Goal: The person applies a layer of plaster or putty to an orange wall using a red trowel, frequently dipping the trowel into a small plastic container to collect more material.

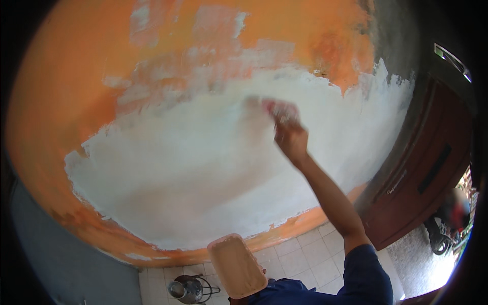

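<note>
My right arm reaches up to the wall (178, 147), where a broad white patch covers part of the orange paint. In my right hand (291, 137) is a paintbrush (279, 111) with a reddish, white-smeared handle, blurred by motion. Its greyish head is against or very close to the white patch, near the upper part. Low in front of me is a tan rectangular plastic tub (236, 267) with a pale rim. Fingertips of my left hand (263, 270) show at its right edge, gripping it; the tub hides the rest of that hand.
A dark stool (206, 287) with a rounded metal container (178, 290) on it stands on the tiled floor (310, 254). To the right is a dark red door (432, 162); beyond it, a motorbike (439, 234). A grey surface (66, 249) rises at the left.
</note>
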`<action>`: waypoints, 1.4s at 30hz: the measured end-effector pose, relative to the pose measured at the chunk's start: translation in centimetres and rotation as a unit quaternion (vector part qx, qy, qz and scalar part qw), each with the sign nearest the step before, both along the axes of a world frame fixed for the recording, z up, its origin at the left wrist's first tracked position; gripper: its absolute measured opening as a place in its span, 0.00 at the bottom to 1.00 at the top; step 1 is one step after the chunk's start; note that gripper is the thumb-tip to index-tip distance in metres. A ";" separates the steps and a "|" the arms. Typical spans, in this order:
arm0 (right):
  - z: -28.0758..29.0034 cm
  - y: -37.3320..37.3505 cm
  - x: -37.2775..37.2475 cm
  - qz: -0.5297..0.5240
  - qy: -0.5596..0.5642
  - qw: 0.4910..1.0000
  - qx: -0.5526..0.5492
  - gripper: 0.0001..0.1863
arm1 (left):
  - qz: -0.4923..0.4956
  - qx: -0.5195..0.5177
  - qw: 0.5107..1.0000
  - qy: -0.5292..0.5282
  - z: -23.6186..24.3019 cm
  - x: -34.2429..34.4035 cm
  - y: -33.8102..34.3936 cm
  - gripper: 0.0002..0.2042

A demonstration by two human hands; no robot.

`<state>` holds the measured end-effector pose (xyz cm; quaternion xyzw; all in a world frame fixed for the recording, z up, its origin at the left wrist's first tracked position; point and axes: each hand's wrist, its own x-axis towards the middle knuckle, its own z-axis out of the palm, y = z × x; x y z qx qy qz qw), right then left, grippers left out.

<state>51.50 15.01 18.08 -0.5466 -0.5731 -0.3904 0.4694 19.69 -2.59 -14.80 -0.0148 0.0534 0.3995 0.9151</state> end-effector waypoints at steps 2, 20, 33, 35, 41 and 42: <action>4.8 1.0 3.2 -0.038 0.017 0.997 0.071 0.25 | -0.011 0.007 1.000 0.007 1.1 0.2 0.0 0.26; -9.2 -8.7 -3.0 0.238 0.419 0.874 -0.064 0.20 | 0.025 0.073 0.997 -0.020 3.1 1.1 -0.4 0.30; -15.0 -19.8 -10.2 0.420 0.791 0.378 -0.234 0.14 | 0.148 0.036 0.983 0.101 7.3 -1.1 -1.5 0.27; -14.8 -20.6 -10.5 0.429 0.785 0.348 -0.280 0.14 | 0.155 0.029 0.982 0.103 8.0 -1.1 -1.5 0.27; -12.5 -20.4 -12.1 0.382 0.811 0.351 -0.272 0.20 | 0.164 0.005 0.981 0.106 9.5 -0.6 -0.6 0.28; -11.8 -20.3 -12.5 0.379 0.797 0.374 -0.285 0.21 | 0.170 0.000 0.979 0.109 9.6 -0.6 -0.6 0.28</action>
